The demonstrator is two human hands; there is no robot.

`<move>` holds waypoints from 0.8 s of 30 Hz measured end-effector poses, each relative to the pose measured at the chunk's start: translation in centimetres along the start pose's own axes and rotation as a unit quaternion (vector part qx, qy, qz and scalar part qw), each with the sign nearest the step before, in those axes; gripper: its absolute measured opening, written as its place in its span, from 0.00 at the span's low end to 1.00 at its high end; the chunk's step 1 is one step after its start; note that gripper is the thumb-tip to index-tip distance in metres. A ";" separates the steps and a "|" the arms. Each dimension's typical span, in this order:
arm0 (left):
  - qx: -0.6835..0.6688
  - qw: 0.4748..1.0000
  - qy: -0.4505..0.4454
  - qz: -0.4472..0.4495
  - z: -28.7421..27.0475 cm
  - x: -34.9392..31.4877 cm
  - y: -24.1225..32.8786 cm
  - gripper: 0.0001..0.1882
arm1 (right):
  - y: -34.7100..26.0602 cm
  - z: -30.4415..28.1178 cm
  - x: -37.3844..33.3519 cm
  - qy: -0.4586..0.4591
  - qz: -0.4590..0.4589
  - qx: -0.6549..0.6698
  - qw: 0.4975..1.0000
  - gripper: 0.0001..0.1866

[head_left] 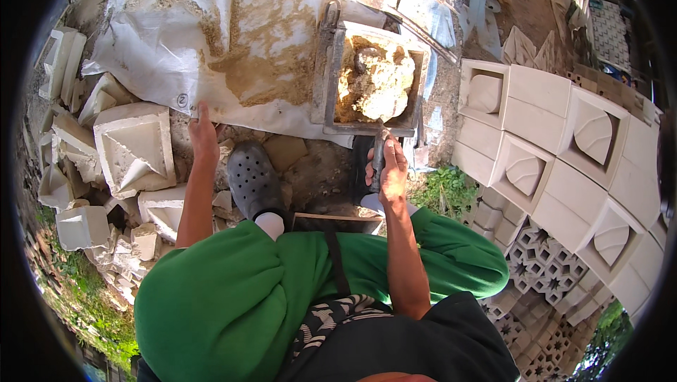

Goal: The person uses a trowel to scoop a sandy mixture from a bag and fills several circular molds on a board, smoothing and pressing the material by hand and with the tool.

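Clasping a dark tool [380,155] in the head view, the right hand [392,175] has a box [334,72] of tan mixture [384,87] just beyond; the left hand [204,137] touches a white sheet [166,47], grip unclear; a circled mark [183,100] lies just beside it.

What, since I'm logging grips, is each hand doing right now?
Left hand: at the edge of the white sheet; whether it grips cannot be told.
Right hand: closed, holding a grey tool.
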State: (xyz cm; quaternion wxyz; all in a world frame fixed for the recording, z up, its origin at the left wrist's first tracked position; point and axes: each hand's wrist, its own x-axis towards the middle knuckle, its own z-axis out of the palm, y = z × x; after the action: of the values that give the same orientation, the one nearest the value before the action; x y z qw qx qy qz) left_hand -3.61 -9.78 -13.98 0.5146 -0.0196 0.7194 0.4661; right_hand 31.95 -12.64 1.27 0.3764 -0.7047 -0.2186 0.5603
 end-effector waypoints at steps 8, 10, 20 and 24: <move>-0.009 0.999 -0.030 -0.010 -0.5 0.6 -0.3 0.23 | -0.1 -0.9 -1.1 0.018 0.045 0.026 0.998 0.20; -0.010 0.999 -0.032 -0.004 -0.5 0.5 -0.4 0.23 | 0.1 -1.8 -1.6 0.014 0.041 0.021 0.999 0.20; -0.003 1.000 -0.012 -0.023 0.2 -0.3 0.4 0.23 | -0.9 -5.1 -1.4 0.048 -0.003 -0.108 0.993 0.26; -0.012 0.999 -0.021 -0.042 0.6 -1.3 -0.2 0.22 | -1.0 -4.8 -0.4 0.086 -0.083 -0.160 0.980 0.28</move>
State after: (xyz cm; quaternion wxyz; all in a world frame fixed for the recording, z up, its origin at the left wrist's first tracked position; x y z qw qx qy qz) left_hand -2.48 -10.04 -13.12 0.5486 -0.0461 0.7011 0.4531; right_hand 36.57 -13.67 2.76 0.3215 -0.7807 -0.3298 0.4224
